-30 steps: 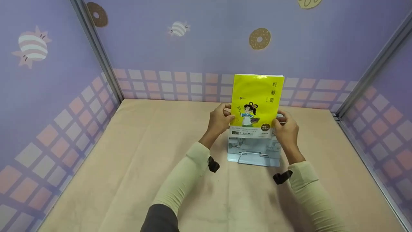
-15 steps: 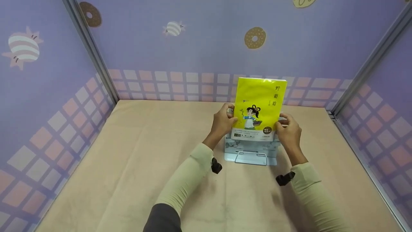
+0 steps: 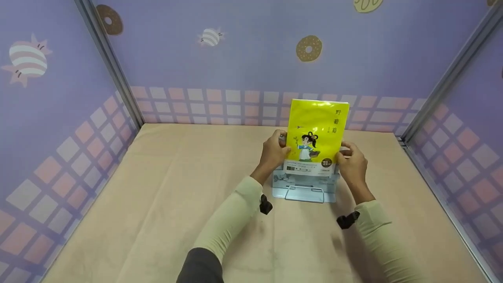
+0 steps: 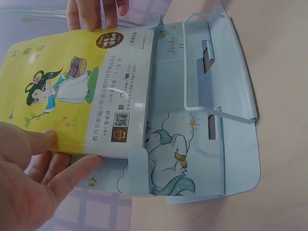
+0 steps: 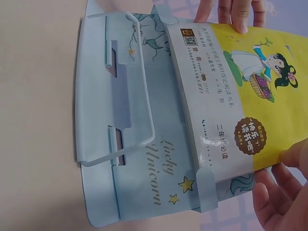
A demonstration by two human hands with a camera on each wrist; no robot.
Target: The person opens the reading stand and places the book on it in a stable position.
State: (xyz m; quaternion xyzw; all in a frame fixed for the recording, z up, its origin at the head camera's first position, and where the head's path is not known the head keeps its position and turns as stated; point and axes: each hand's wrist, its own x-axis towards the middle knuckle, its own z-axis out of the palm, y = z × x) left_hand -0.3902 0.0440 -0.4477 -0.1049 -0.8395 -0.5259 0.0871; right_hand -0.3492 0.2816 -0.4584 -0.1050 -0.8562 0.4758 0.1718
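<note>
A yellow book [image 3: 318, 129] with a white lower band and a cartoon girl on its cover is held upright between both hands. My left hand [image 3: 274, 149] pinches its left edge, thumb on the cover. My right hand [image 3: 353, 163] grips the opposite edge in the same way. Behind and below it stands a pale blue metal book stand [image 4: 183, 96] printed with a unicorn and stars. In the right wrist view the book's lower edge lies between the stand's two side tabs [image 5: 207, 190], above the wire page holder [image 5: 144, 91].
A beige cloth [image 3: 188, 177] covers the table. Purple walls with a checked border [image 3: 216, 102] enclose the back and sides, with metal posts [image 3: 114, 67] at the corners. Black wrist cameras [image 3: 347, 220] sit on both sleeves.
Both hands have lowered the book a little toward the stand. More of the stand's back is now covered by the book, and the head view has shifted slightly.
</note>
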